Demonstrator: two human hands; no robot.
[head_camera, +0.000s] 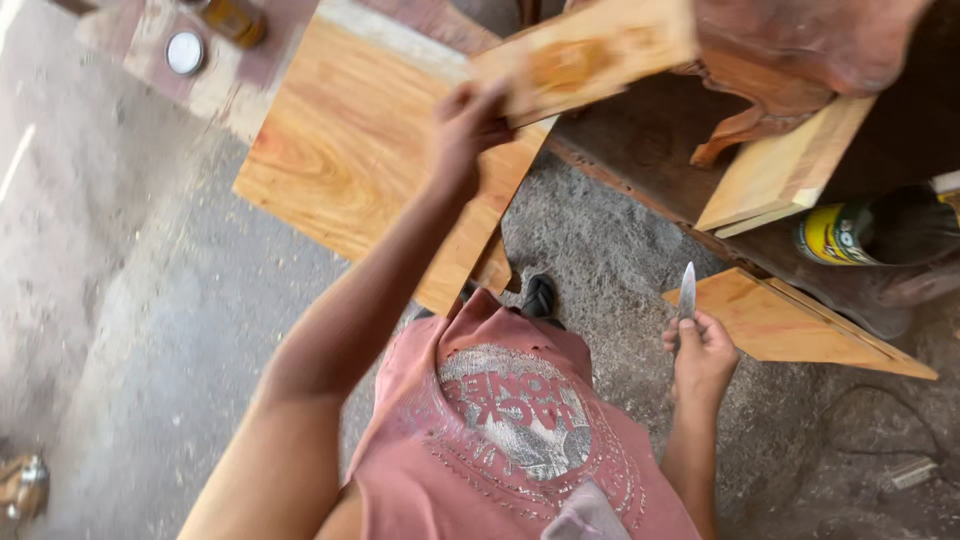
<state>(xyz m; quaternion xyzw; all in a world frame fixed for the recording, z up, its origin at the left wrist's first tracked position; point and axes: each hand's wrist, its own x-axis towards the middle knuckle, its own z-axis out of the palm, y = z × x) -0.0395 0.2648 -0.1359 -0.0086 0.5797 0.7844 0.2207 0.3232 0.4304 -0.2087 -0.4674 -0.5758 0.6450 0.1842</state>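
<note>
Left hand: our left hand (465, 128) is raised and closed on the lower left end of a small wooden board (585, 55), thumb and fingers pinched over its edge; the view is blurred, so we cannot tell just how the fingers lie.
Small wooden board: it runs up and to the right from those fingers, tilted, held clear of everything else, its pale face turned toward us.
Right hand: our right hand (702, 355) is curled shut around the handle of a knife (687, 293), the fist low and beside our body.
Knife: the bare metal blade stands up out of the fingers, point uppermost, just beside the near corner of a triangular wooden panel (790, 325) that lies to the right of the fist.
Large plank: a wide, orange-grained wooden plank (350, 150) lies behind and below the left fingers, slanting down toward our foot (540, 297).
Containers: a yellow-labelled can (835, 233) lies on its side up and right of the knife hand; we cannot tell what is in it. A round white lid (185, 52) and a brown jar (235, 20) sit far to the left of the raised fingers; the jar's contents are hidden.
Ground: rough grey concrete floor (150, 330) lies under both hands.
</note>
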